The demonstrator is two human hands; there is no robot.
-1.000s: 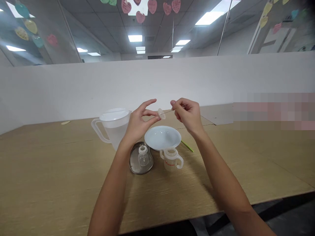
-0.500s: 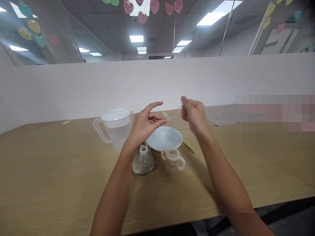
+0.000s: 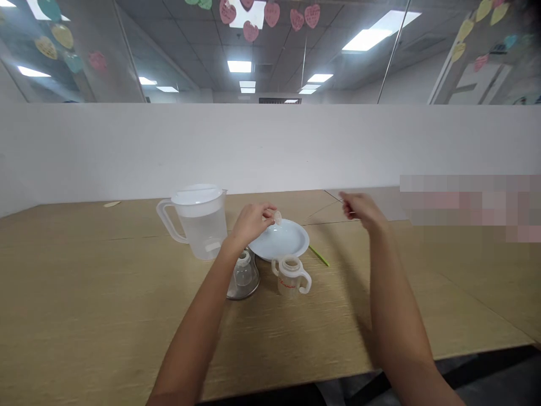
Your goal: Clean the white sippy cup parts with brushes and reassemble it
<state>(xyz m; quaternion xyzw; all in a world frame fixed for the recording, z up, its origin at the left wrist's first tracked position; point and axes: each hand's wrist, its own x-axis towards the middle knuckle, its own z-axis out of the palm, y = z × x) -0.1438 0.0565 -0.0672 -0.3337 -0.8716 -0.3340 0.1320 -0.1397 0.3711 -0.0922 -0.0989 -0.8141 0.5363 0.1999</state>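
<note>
My left hand (image 3: 253, 223) pinches a small translucent piece (image 3: 278, 217), which looks like a bottle nipple, above the white bowl (image 3: 281, 241). Farther right, my right hand (image 3: 359, 210) is closed around the end of a thin wire-like rod (image 3: 324, 208), faint and slanting down to the left. The rod is apart from the translucent piece. Below my left wrist stands a small clear bottle (image 3: 243, 273) on a metal tray (image 3: 249, 290), partly hidden by my forearm. In front of the bowl is an open two-handled clear cup (image 3: 289, 277) with red lettering.
A lidded clear pitcher (image 3: 207, 225) with liquid stands behind my left forearm. A green stick (image 3: 319, 255) lies right of the bowl. At the back left is a flat pale piece (image 3: 112, 204). The white wall (image 3: 270, 146) rises behind the table (image 3: 105, 304).
My right hand has moved right and down, drawing the thin rod away from the translucent piece. My left hand has lowered toward the bowl, still pinching the piece.
</note>
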